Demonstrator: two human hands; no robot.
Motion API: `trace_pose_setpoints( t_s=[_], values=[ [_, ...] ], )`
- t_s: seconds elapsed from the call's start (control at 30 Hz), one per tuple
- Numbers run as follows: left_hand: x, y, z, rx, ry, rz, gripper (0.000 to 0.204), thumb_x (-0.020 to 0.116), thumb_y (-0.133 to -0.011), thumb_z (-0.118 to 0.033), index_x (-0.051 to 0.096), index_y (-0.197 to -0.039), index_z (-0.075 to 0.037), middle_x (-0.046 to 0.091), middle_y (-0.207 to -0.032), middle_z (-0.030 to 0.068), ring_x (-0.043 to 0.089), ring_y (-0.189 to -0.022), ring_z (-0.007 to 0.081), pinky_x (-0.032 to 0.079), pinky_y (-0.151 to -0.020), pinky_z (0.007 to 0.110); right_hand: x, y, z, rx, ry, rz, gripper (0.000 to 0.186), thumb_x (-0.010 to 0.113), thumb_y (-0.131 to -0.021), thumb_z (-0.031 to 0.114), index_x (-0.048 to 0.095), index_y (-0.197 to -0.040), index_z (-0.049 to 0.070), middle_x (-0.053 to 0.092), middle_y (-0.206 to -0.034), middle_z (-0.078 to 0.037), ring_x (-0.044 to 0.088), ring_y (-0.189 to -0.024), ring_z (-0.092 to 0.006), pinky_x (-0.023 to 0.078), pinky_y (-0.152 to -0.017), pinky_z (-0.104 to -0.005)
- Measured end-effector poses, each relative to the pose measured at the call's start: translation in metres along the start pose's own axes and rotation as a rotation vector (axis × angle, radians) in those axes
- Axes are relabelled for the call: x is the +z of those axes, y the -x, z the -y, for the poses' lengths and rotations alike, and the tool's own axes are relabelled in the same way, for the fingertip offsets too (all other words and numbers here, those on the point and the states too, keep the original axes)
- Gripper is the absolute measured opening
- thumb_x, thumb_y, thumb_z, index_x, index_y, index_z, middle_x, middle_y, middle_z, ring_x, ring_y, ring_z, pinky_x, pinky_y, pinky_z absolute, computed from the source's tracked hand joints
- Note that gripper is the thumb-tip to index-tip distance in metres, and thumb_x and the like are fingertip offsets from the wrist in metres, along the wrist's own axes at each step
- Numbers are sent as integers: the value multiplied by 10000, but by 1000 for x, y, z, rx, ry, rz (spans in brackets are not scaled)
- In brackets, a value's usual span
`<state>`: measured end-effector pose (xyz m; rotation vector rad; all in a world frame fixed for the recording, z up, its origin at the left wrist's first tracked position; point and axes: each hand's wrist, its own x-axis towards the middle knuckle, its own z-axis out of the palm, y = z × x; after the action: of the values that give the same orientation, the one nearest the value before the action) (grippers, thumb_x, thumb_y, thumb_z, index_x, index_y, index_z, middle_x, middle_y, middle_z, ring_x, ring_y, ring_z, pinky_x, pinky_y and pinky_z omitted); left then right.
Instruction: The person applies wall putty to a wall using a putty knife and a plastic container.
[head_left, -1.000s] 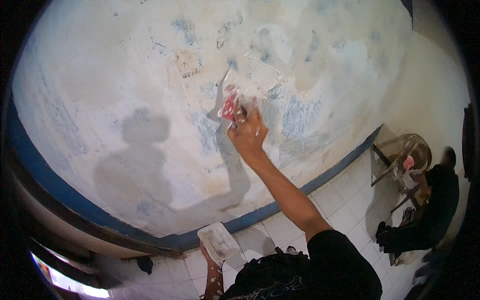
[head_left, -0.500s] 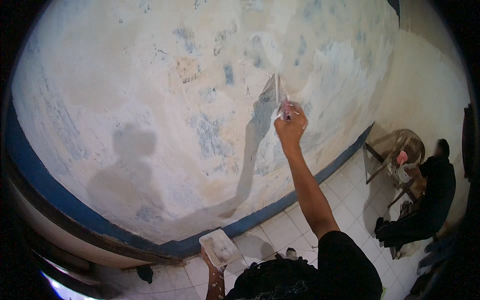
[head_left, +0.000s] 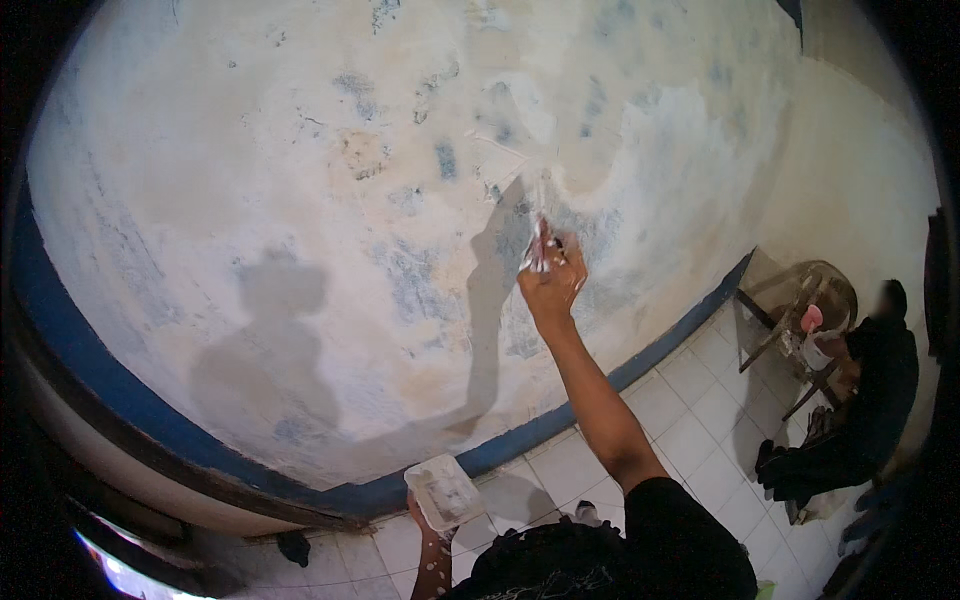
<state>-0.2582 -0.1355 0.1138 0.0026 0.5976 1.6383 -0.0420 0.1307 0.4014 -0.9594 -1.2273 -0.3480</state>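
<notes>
My right hand (head_left: 550, 280) is closed round a putty-smeared scraper (head_left: 542, 240) with a reddish part, held at the patchy white wall (head_left: 350, 200) just below a fresh smear of white filler. Its blade is hard to make out, seen nearly edge-on. Low at the centre, my left hand (head_left: 420, 515) grips a white rectangular plastic tray (head_left: 443, 480) with pale paste in it, its fingers partly hidden under the tray. White splashes show on both my hands and on the left forearm. My arm's shadow runs up the wall to the scraper.
A co-worker in dark clothing (head_left: 865, 410) crouches at the right, handling a pale container (head_left: 820, 350) by a worn round stool (head_left: 840, 285) with a pink object (head_left: 812, 318) on it. A blue band (head_left: 700, 315) borders the wall above the white tiled floor (head_left: 690, 400). A dark object (head_left: 293, 547) lies lower left.
My right hand with the scraper first swept right across the wall, then dropped slightly down and back left. The scraper turned edge-on. The co-worker shifted a little; my left hand barely moved.
</notes>
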Motion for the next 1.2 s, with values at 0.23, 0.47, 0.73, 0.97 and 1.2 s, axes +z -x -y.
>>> trace_pose_setpoints(
  t_s=[0.23,0.47,0.73,0.97,1.2],
  values=[
    [-52,-5,-13,19,-11,50,724,459,-760,-609,415,-1293,-121,484,-1251,134,499,-1090,347,412,-889,545,67,64,28,-17,-49,195,526,678,-580,77,547,-1087,20,613,-833,-146,595,-722,-321,481,-632,-381],
    [-57,-1,-34,8,-63,17,676,458,-765,-600,474,-1249,-129,516,-1216,109,493,-1088,312,400,-911,500,17,33,-10,83,-332,93,390,554,-639,-71,545,-1030,-72,640,-831,-106,593,-662,-134,471,-560,-233],
    [-58,-6,-38,34,-62,34,705,439,-787,-601,396,-1300,-120,470,-1245,137,492,-1086,343,416,-886,534,48,70,26,-393,-46,215,294,619,-614,48,636,-907,28,615,-829,-141,597,-711,-301,486,-647,-393],
    [-39,-12,-35,5,-86,131,686,421,-804,-594,389,-1314,-137,451,-1284,140,471,-1133,339,394,-931,514,15,17,11,-49,-53,153,280,672,-511,76,648,-788,36,584,-810,-80,590,-661,-267,479,-586,-372],
    [-64,-8,-34,-10,-6,76,654,422,-812,-585,416,-1295,-144,467,-1270,133,481,-1123,331,400,-929,511,46,63,38,-330,-95,278,409,677,-512,62,620,-915,19,635,-803,-107,625,-701,-247,508,-662,-355]
  ],
)
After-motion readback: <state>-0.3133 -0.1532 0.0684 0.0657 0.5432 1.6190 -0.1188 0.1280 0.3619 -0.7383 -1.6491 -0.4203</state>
